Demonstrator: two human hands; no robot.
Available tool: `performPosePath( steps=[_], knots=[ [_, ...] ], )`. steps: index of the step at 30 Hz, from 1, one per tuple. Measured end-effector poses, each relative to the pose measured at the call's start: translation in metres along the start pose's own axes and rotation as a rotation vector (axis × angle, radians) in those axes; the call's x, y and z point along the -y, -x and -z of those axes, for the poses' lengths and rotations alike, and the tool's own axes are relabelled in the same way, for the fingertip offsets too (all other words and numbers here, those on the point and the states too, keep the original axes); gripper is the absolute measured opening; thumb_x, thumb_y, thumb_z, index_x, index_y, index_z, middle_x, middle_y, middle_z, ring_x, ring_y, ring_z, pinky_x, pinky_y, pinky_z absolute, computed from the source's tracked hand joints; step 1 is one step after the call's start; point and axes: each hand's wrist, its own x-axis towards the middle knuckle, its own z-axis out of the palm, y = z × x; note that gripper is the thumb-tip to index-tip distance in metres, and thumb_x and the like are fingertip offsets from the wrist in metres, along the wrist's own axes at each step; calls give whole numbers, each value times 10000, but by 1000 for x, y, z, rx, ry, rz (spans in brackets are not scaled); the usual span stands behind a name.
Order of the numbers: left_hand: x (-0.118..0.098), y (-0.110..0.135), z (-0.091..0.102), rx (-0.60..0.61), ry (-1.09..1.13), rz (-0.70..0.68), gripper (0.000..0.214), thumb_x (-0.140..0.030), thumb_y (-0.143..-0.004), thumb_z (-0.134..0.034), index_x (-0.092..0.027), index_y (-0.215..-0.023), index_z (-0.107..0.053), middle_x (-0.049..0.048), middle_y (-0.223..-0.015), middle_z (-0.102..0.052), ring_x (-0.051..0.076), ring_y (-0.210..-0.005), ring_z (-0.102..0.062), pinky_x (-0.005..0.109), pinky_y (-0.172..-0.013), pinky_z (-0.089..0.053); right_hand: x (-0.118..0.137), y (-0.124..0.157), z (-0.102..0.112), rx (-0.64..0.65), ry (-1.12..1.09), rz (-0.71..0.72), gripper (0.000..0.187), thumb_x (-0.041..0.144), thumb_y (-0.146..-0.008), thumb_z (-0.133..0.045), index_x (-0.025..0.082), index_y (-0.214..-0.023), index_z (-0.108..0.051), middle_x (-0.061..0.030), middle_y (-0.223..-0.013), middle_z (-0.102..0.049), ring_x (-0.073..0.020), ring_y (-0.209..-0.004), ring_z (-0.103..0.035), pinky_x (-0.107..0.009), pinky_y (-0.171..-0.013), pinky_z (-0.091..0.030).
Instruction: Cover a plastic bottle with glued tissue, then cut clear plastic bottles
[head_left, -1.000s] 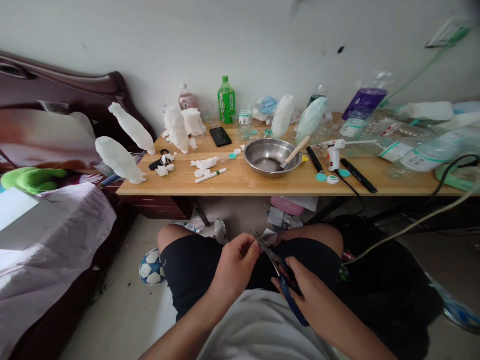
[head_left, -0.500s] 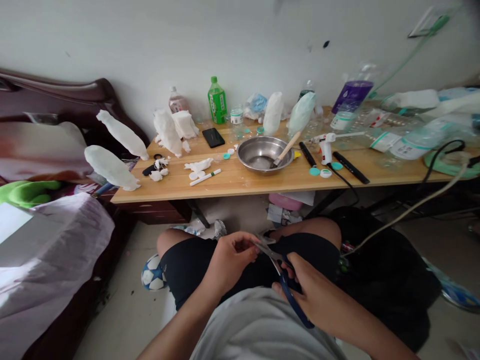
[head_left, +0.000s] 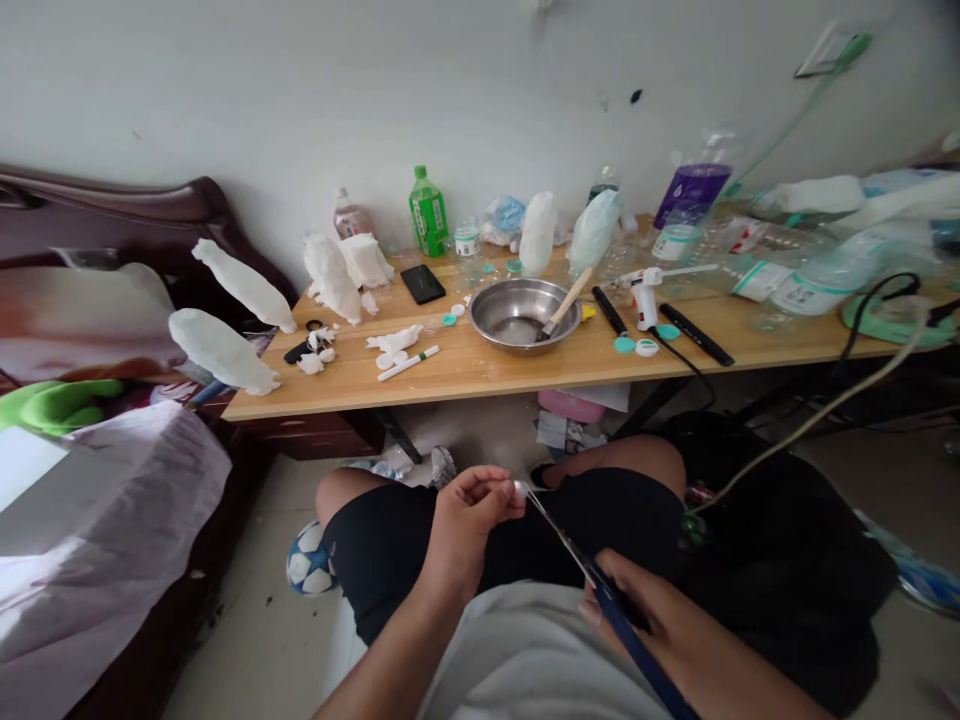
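Fingers of the left hand pinch a small white piece, material unclear, at lower centre; those of the right hand grip dark-blue-handled metal scissors, tips just beside it, below the light-brown wooden worktop in frame.

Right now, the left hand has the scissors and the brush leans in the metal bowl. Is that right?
Not quite: the scissors are in the right hand, as the head view shows; the left hand pinches a small white piece. The rest stands: the brush leans in the metal bowl.
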Motion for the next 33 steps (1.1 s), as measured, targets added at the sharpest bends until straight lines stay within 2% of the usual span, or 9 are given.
performPosePath(
  steps=[5, 8, 11, 14, 17, 22, 26, 33],
  knots=[
    [-3, 0, -5, -48, 35, -21, 269, -320, -683, -814, -149, -777, -630, 21, -696, -698, 136, -664, -656, 265, -653, -561, -4, 7, 1, 25, -27, -12, 338, 577, -857, -534, 243, -813, -541, -3, -816, -648, -195, -817, -611, -253, -704, -492],
    [-1, -2, -5, -88, 36, -43, 263, -361, -715, -777, -165, -756, -608, 32, -785, -700, 161, -755, -661, 301, -693, -566, -2, 10, -2, -52, -122, 18, 370, 605, -843, -528, 238, -801, -545, -17, -820, -641, -207, -833, -615, -269, -724, -504],
    [5, -4, -4, -137, -40, -149, 216, -337, -719, -773, -166, -751, -644, 3, -792, -658, 127, -748, -611, 246, -693, -517, 6, 8, -10, -128, -162, 47, 367, 597, -825, -548, 232, -843, -564, -29, -847, -647, -209, -835, -609, -279, -730, -504],
    [9, -2, -6, -146, -65, -209, 179, -281, -713, -778, -163, -703, -644, -18, -763, -636, 86, -685, -559, 205, -678, -457, 15, 0, -19, -92, -153, 71, 342, 562, -825, -572, 220, -830, -557, -14, -816, -631, -183, -788, -583, -260, -704, -486],
    [9, 1, -9, -115, 29, -218, 213, -243, -703, -784, -169, -654, -590, -28, -724, -632, 85, -666, -551, 215, -684, -450, 18, -8, -23, -54, -141, 83, 313, 523, -858, -556, 214, -815, -533, 1, -799, -609, -160, -757, -552, -239, -678, -454],
    [7, 3, -8, -89, 78, -237, 184, -201, -705, -797, -167, -712, -616, -24, -705, -659, 84, -655, -568, 207, -666, -455, 14, -9, -18, 12, -105, 84, 262, 447, -903, -534, 215, -798, -472, 25, -783, -546, -146, -757, -501, -241, -691, -418],
    [7, 2, -7, -106, 77, -198, 157, -199, -711, -803, -162, -789, -673, -23, -697, -669, 75, -649, -587, 188, -663, -474, 19, -6, -11, 34, -67, 55, 241, 410, -892, -554, 214, -792, -457, 33, -770, -533, -139, -733, -475, -251, -698, -408],
    [4, 7, -10, -102, 180, -106, 175, -296, -759, -769, -141, -760, -689, 28, -805, -690, 117, -764, -647, 235, -745, -542, 23, -12, -9, 3, -64, 22, 268, 400, -870, -578, 217, -761, -416, 43, -730, -499, -129, -691, -461, -239, -631, -397]
  ],
)
